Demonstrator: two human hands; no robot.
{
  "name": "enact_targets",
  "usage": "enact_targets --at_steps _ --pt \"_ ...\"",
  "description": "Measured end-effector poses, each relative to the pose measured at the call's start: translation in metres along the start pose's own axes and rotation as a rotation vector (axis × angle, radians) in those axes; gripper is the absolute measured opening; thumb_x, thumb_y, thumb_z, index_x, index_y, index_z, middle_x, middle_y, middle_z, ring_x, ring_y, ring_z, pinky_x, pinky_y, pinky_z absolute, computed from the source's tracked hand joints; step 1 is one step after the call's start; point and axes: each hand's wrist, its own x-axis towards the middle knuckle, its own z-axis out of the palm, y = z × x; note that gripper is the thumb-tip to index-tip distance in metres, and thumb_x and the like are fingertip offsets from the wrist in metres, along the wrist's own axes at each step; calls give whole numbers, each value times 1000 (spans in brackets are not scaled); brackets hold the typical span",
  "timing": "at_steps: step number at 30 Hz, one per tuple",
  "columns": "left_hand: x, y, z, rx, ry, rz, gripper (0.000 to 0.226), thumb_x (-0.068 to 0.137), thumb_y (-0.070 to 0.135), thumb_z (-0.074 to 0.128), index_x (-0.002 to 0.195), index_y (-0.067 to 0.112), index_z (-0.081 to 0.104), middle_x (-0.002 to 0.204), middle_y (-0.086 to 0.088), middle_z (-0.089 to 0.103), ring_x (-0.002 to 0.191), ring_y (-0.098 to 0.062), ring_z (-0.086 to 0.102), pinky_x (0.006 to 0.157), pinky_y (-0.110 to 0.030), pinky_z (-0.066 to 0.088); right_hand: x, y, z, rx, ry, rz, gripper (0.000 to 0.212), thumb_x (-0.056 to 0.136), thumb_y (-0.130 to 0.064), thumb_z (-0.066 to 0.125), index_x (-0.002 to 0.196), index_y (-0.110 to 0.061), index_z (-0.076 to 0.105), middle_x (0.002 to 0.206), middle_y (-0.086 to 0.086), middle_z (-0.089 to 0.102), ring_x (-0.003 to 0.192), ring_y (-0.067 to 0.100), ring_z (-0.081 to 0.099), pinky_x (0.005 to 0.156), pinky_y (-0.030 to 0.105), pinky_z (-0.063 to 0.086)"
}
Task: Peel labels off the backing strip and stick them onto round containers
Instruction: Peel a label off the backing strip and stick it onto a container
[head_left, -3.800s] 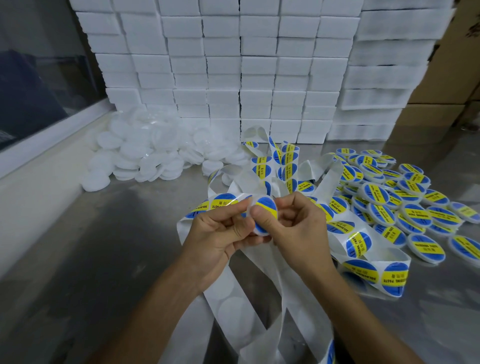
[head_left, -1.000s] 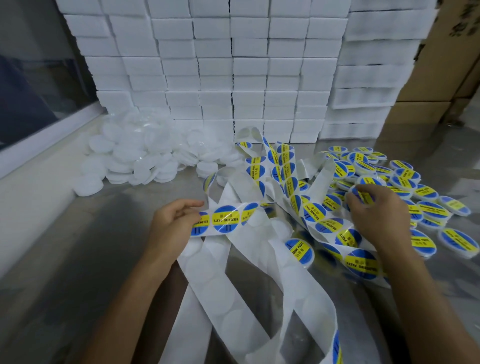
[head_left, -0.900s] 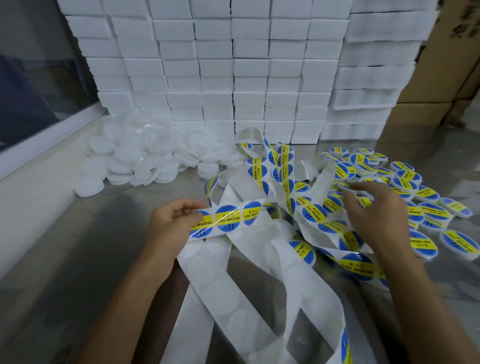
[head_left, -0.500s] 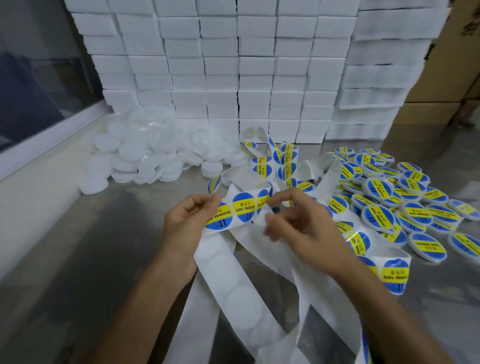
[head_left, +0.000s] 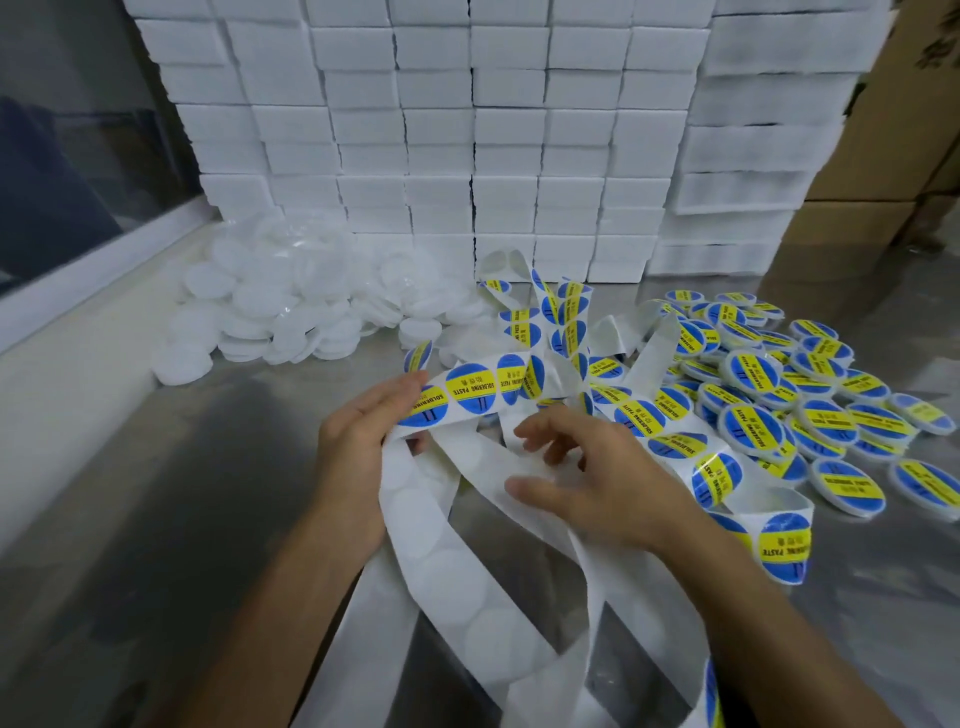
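Fingers (head_left: 402, 395) of the left hand (head_left: 358, 457) pinch the backing strip (head_left: 467, 387) beside its first label (head_left: 428, 408); the right hand (head_left: 592, 478) hovers spread, holding nothing. Risk: looped strip snagging. Unlabelled containers (head_left: 270, 306) lie beyond the strip; bare table (head_left: 156, 519) left of it.

"SOLDERING PASTE" reads in black on the yellow band of the blue round labels (head_left: 470, 388) along the backing strip (head_left: 441, 561); the labelled containers (head_left: 756, 431) on the right carry the same print.
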Motion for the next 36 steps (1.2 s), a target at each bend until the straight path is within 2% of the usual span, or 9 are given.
enact_targets --at_steps 3,8,13,17,21,25,28,32,36 --pt "2 -3 -2 86 21 81 21 84 0 66 95 14 75 98 -17 73 83 -23 68 70 -30 49 0 -1 2 -130 -140 70 54 68 -49 82 114 -42 55 87 -17 60 80 -1 56 76 20 49" --pt "6 -5 -6 47 78 103 15 83 4 69 96 10 74 87 -11 70 57 -14 58 46 -21 40 2 -1 8 -78 -60 19 22 86 -20 72 99 -34 61 72 -12 60 66 -1 54 61 13 43" --pt "8 -9 -5 166 119 128 8 83 17 74 79 25 76 73 2 68 59 -16 50 53 -26 43 3 -2 5 118 167 -17 23 89 -11 67 84 -33 69 80 -13 69 62 2 56 62 10 43" --pt "7 -14 -3 282 176 232 12 81 18 77 74 28 73 73 7 70 68 -12 59 55 -21 47 3 -5 1 451 213 46 29 90 -5 66 85 -31 77 89 2 75 75 27 63 71 28 48" --pt "4 -16 -6 867 327 803 15 75 3 76 80 16 71 101 -4 53 90 -24 57 77 -22 38 4 -5 -2 620 240 118 33 88 1 65 84 -29 79 85 -9 76 76 4 66 74 20 49" --pt "3 -24 -3 933 73 1166 11 80 -3 63 80 5 71 86 -7 63 77 -22 62 70 -34 49 4 -9 1 525 415 14 32 85 3 66 85 -27 76 70 -12 70 64 8 59 63 15 47" --pt "-4 -32 5 882 -150 1075 11 87 12 63 89 9 74 87 -2 70 80 -14 65 74 -28 53 1 -15 8 403 522 -110 30 83 6 66 85 -23 73 72 -13 70 64 4 62 63 15 48" --pt "-13 -32 18 473 -233 467 27 79 49 63 95 32 74 93 7 76 87 -11 71 69 -22 55 -5 -25 17 212 583 -339 19 81 6 66 89 -10 73 84 -7 72 78 5 67 73 17 51" --pt "-13 -28 22 189 -327 196 12 82 38 75 88 29 78 90 0 77 84 -10 73 67 -20 55 -8 -30 25 121 459 -445 17 84 0 65 98 -6 73 96 -1 74 95 10 69 83 29 54"
